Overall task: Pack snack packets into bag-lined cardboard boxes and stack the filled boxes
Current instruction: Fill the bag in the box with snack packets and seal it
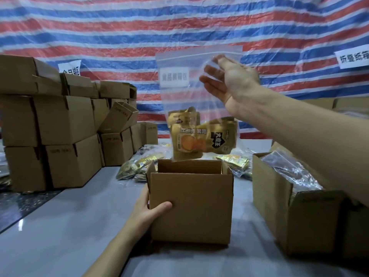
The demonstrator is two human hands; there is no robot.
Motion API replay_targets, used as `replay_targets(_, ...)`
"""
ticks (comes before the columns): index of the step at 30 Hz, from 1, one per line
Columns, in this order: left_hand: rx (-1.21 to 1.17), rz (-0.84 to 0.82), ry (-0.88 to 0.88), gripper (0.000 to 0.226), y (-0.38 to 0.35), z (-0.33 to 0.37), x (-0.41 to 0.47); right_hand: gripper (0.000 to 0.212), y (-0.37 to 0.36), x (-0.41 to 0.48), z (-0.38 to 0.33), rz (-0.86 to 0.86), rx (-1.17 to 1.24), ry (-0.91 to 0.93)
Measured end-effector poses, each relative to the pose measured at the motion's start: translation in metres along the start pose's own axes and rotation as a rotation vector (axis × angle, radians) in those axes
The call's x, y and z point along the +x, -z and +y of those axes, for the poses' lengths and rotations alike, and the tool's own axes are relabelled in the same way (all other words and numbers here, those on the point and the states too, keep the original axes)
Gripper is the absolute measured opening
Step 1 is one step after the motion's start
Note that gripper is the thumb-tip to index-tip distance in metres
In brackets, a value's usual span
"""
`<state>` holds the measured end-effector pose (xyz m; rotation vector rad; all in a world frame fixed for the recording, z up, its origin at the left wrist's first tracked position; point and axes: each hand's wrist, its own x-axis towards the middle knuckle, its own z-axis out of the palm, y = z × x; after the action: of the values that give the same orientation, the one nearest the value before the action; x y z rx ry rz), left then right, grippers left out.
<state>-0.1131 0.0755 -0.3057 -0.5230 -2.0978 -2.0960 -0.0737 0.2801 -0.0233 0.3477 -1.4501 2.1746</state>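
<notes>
Curling your left hand [147, 212] fingers round the cardboard box [191, 206], you pinch the snack-filled zip bag [183, 96] above it with right hand [233, 82] fingers.

Only the person's arms are observed. Left hand [151, 212]: bare. Left forearm [111, 250]: bare along its whole visible length, slender, smooth. Right hand [229, 80]: bare. Right forearm [299, 120]: bare likewise, with tendons showing as ridges at the wrist. Both arms are uncovered from fingertips to the edge of view.

wall: red-white-blue striped tarp [119, 27] | signs: white paper labels [352, 56] on it | base: glossy grey surface [60, 236]
</notes>
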Motion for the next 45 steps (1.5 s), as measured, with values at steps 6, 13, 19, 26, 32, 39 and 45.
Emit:
replay_targets(6,-0.001,-0.006,0.011,0.119,-0.001,0.002,-0.001,0.017,-0.003,-0.013,0.026,0.010,0.070,-0.102)
replay_targets(13,0.005,0.000,0.011,0.091,-0.002,-0.001,-0.001,0.013,0.029,-0.025,0.052,0.098,-0.006,-0.207)
replay_targets(19,-0.014,0.009,0.007,0.086,-0.004,-0.003,-0.001,0.012,0.046,-0.048,0.067,-0.237,-0.584,-0.308)
replay_targets(26,-0.005,0.012,0.006,0.089,-0.003,-0.003,0.000,0.026,0.066,-0.040,0.049,-0.494,-1.253,-0.041)
replay_targets(32,-0.002,0.008,-0.001,0.088,-0.004,-0.001,-0.002,0.023,0.076,-0.033,0.052,-0.637,-1.091,-0.227)
replay_targets(39,0.010,-0.010,-0.001,0.085,-0.004,0.001,-0.003,0.022,0.085,-0.026,0.064,-0.402,-0.538,-0.573)
replay_targets(45,0.007,-0.016,-0.004,0.085,-0.005,0.000,-0.003,0.021,0.084,-0.021,0.084,-0.387,-1.152,-0.169)
